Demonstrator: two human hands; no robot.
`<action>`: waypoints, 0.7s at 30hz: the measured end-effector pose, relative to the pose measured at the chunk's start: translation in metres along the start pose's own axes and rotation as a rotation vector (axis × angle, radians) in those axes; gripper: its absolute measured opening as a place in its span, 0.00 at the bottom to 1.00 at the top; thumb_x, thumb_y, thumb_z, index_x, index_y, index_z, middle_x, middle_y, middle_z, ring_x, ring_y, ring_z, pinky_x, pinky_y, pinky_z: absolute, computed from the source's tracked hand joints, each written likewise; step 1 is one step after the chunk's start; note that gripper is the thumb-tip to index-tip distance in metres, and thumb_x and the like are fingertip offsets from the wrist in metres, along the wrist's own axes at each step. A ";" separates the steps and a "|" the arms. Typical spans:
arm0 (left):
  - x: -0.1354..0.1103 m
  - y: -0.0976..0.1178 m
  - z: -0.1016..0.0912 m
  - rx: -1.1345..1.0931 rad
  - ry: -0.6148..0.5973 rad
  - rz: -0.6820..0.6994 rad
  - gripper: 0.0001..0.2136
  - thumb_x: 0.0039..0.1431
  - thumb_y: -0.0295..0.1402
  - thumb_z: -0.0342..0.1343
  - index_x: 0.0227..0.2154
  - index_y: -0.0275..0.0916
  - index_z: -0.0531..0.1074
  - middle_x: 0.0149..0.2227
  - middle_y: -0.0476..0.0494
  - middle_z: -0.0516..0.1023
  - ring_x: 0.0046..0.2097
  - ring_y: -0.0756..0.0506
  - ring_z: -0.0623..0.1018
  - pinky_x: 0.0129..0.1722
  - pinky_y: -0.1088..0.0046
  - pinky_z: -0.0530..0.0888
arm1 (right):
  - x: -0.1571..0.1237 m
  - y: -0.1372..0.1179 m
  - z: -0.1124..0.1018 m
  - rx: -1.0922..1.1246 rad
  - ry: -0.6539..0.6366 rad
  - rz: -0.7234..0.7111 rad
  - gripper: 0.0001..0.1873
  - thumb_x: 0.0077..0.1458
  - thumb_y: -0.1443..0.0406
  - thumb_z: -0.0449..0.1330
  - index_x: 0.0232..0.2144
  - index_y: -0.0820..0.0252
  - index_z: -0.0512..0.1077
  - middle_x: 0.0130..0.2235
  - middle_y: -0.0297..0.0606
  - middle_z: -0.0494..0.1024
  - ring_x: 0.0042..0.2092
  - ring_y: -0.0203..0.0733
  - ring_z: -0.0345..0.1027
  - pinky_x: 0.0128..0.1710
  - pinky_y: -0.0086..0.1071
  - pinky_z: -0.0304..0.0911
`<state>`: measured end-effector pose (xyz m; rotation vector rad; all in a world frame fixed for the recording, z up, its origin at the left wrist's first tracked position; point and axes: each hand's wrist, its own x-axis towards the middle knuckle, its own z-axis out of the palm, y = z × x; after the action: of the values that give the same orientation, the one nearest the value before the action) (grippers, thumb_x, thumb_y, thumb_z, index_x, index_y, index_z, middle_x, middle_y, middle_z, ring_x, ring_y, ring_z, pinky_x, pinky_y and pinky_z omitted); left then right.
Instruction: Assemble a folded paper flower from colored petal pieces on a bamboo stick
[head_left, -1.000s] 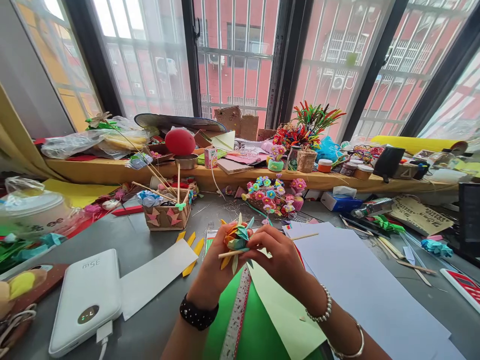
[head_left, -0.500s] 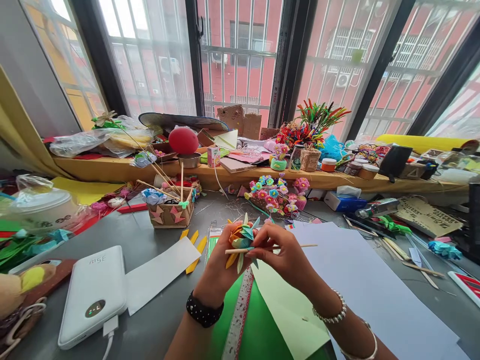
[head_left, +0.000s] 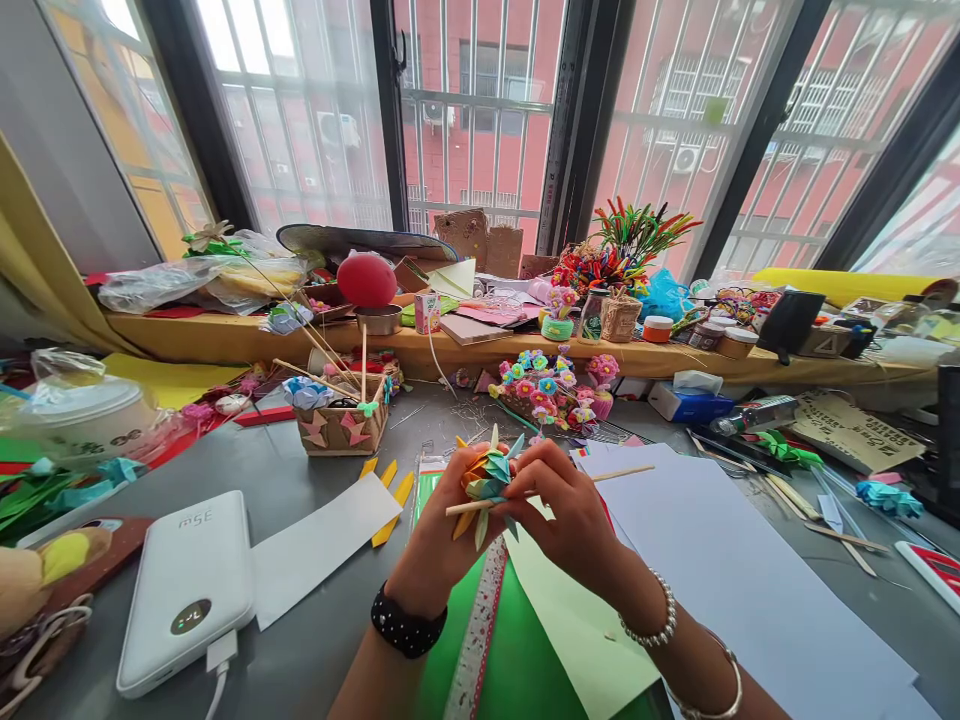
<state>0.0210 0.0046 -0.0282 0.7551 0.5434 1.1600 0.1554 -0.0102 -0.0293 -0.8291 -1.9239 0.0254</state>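
Observation:
A folded paper flower (head_left: 486,474) in orange, teal and yellow is held above the grey table (head_left: 315,660). My left hand (head_left: 444,528), with a black wristband, has its fingers closed round the flower from the left. My right hand (head_left: 568,512), with bead bracelets at the wrist, pinches a thin wooden stick (head_left: 621,472) that passes through the flower and pokes out on both sides. Below the hands lie a green sheet (head_left: 525,670), a pale green sheet (head_left: 577,620) and a patterned ruler (head_left: 475,640).
A white power bank (head_left: 187,585) with a cable lies at the left beside a white paper strip (head_left: 315,550). Large white sheets (head_left: 735,570) cover the right. A cardboard box of sticks (head_left: 341,425), paper flower bunches (head_left: 547,390) and a cluttered window sill (head_left: 225,335) stand behind.
The stick's right end has tilted up a little between my fingers. The view shifted slightly since the earliest frame; my hands stay in the same spot.

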 end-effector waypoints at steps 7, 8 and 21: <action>0.012 0.007 0.002 -0.207 -0.103 -0.308 0.08 0.54 0.34 0.48 0.27 0.35 0.69 0.20 0.48 0.72 0.22 0.49 0.74 0.18 0.76 0.69 | 0.004 -0.001 -0.016 -0.016 -0.052 -0.103 0.08 0.47 0.62 0.62 0.29 0.59 0.71 0.31 0.37 0.69 0.33 0.35 0.67 0.31 0.28 0.65; 0.013 0.008 0.001 -0.229 -0.120 -0.306 0.08 0.54 0.33 0.48 0.28 0.35 0.69 0.21 0.48 0.73 0.22 0.49 0.74 0.18 0.77 0.69 | 0.004 0.000 -0.018 -0.027 -0.049 -0.107 0.06 0.48 0.63 0.61 0.30 0.59 0.71 0.31 0.36 0.69 0.32 0.35 0.67 0.31 0.27 0.65; 0.010 0.004 0.001 -0.207 -0.110 -0.263 0.08 0.55 0.33 0.48 0.29 0.35 0.69 0.23 0.48 0.73 0.21 0.53 0.73 0.20 0.82 0.69 | 0.006 0.000 -0.021 -0.101 -0.032 -0.167 0.02 0.50 0.71 0.59 0.28 0.62 0.72 0.29 0.37 0.70 0.31 0.33 0.67 0.30 0.25 0.65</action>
<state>0.0224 0.0146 -0.0240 0.5476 0.4090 0.9085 0.1706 -0.0135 -0.0144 -0.7351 -2.0318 -0.1612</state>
